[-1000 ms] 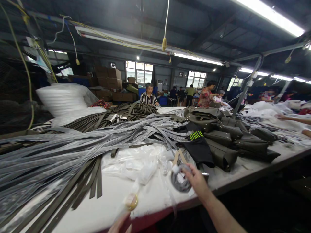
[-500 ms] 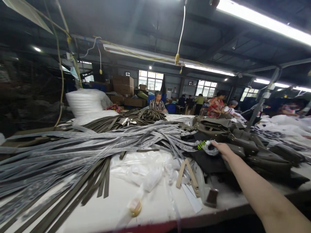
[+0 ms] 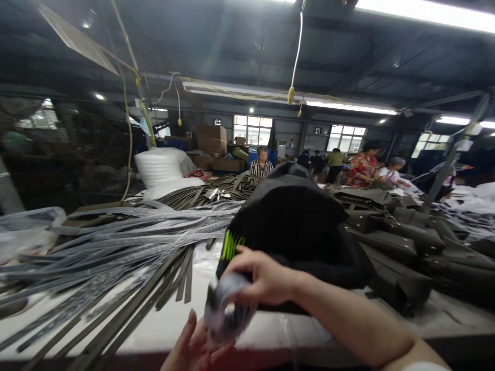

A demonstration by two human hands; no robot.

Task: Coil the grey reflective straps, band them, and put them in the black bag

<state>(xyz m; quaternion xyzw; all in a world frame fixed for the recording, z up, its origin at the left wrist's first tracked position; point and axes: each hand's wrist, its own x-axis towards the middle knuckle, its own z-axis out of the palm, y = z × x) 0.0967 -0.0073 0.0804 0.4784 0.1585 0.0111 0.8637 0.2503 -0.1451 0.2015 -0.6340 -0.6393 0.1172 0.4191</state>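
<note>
Between the two hands, low and near the table edge: one coil (image 3: 222, 323), grey and ring-shaped, apparently strap or tape in clear film; motion blur hides the finer detail.

Right hand (image 3: 265, 275): closed on the coil's upper right rim, fingers over the top, thumb side toward the central hole. Whether it also pinches the cloth behind cannot be told.

Left hand (image 3: 195, 342): palm up, thumb raised and well apart from the fingers, which lie under the coil's lower edge; contact there is too blurred to confirm.

Handling, as judged: light, pliant, somewhat slick if the outer layer is film; not fragile, though loose turns could slip or spread. Best hold: across the rim, thumb in the hole, all layers pinched together, with the other palm supporting from below.

Directly behind the grip: one black fabric piece (image 3: 290, 221), raised in a soft hump, green lettering at its left side, just beside the right fingers. Probably limp and light.

Left of the grip: grey wrapped straps (image 3: 166, 234), fanned; nearer, dark olive straps (image 3: 124, 304), bare, flat, likely smooth and semi-stiff.

Right of the grip, past the black fabric: olive bags (image 3: 398, 242), heaped.

Beneath the grip: white table (image 3: 154, 330).

Far beyond the grip: one person in a striped shirt (image 3: 261, 168).
</note>
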